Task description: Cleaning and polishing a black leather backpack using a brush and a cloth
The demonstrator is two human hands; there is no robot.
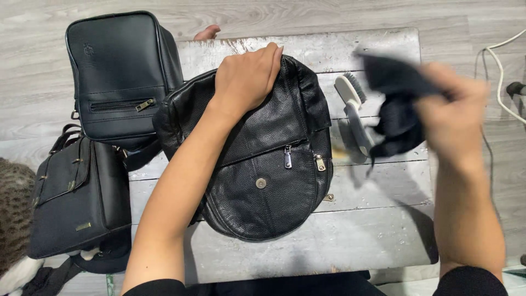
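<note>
A black pebbled-leather bag (268, 170) with zippers and a snap lies on a worn grey wooden table (372, 230). My left hand (246, 77) grips the bag's top edge at the far side. My right hand (452, 118) is raised over the table's right side, blurred, and holds a dark cloth (397, 104) bunched in its fingers. Just left of the cloth, a white-handled brush (353, 109) with dark bristles lies on the table beside the bag.
A black boxy leather bag (118, 77) leans at the table's far left corner. A smaller black bag with brass fittings (76, 203) sits on the floor to the left. A furry animal (13, 219) lies at the left edge. A white cable (501, 82) runs across the floor on the right.
</note>
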